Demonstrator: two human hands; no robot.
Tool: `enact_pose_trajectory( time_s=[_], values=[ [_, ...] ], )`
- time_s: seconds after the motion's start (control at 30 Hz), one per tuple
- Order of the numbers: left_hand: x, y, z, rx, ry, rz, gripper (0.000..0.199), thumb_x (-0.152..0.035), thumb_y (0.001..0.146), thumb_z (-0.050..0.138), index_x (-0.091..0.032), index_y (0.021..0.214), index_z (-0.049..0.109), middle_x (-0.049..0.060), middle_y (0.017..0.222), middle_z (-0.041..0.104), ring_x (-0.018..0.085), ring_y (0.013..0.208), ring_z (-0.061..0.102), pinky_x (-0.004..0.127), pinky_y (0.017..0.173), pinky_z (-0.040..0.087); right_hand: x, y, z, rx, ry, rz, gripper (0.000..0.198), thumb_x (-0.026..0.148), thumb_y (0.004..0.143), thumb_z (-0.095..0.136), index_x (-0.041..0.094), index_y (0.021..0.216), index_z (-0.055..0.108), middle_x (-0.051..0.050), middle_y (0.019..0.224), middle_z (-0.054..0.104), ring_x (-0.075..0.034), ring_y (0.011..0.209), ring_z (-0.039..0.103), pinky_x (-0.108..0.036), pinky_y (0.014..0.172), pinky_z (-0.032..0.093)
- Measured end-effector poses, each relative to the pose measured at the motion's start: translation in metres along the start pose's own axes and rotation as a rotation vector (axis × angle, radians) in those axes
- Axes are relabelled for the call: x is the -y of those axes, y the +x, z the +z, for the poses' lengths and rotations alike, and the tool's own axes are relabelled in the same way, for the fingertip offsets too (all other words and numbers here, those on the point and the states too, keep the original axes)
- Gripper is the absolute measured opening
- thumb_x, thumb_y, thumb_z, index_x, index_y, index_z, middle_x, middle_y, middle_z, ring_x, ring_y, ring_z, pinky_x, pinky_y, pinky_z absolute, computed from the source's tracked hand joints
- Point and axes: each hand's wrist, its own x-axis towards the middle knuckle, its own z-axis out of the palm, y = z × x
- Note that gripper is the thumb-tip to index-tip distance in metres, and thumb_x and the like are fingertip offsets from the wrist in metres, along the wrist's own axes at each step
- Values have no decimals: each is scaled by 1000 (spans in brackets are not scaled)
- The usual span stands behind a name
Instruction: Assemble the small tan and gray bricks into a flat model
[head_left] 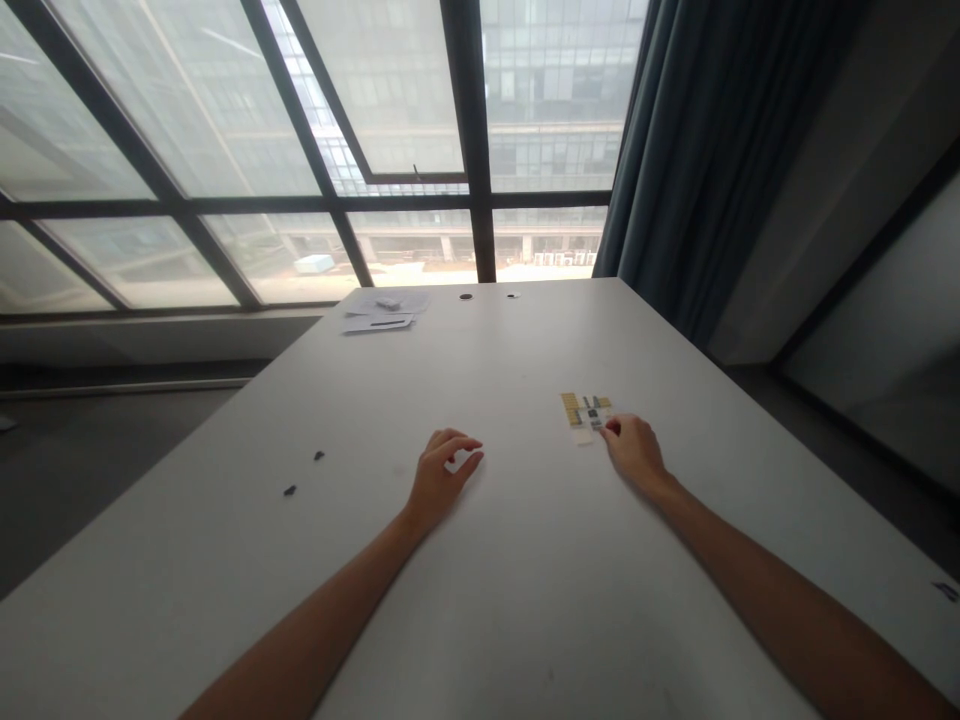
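Observation:
My left hand [441, 474] rests on the white table [510, 560] left of the middle. Its thumb and forefinger curve toward each other with a gap between them, and nothing shows in it. Farther right, my right hand [636, 447] has its fingertips pinched together at the right edge of a group of small flat pieces. What they hold, if anything, is too small to make out. In that group lie a yellow strip-marked piece [571, 408], a small dark piece [593, 413] and a pale square [582, 437]. Finer markings are blurred.
Two small dark bits [319, 455] [290, 491] lie at the left. White papers [379, 323] with a dark pen-like strip sit at the far left edge. A round dark disc [466, 296] is near the far edge. A dark curtain [697, 200] hangs beyond at right.

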Motion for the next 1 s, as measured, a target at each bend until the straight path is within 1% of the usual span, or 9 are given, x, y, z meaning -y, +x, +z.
enact_pose_trajectory(
  time_s=[0.17, 0.67, 1.0],
  values=[
    [-2, 1, -1, 4, 0, -5, 9, -28, 90, 67, -22, 93, 72, 5, 88, 66, 17, 81, 54, 29, 67, 46, -2, 2, 3, -6, -16, 8, 13, 26, 86, 66, 18, 78, 71, -8, 90, 72, -19, 79, 62, -27, 69, 39],
    [-2, 0, 0, 21, -33, -20, 10, -29, 90, 67, -22, 94, 73, 4, 88, 66, 17, 81, 54, 29, 68, 45, 2, 0, 1, -21, -59, 0, 17, 30, 87, 67, 17, 75, 68, -7, 85, 69, -18, 73, 59, -27, 65, 37],
    [-5, 1, -2, 36, -67, -40, 20, -33, 97, 57, -22, 95, 74, 5, 89, 66, 17, 81, 55, 29, 69, 45, 0, 3, 4, -32, -64, 13, 19, 32, 87, 66, 17, 76, 66, -7, 87, 68, -17, 73, 58, -26, 63, 34]
  ],
)
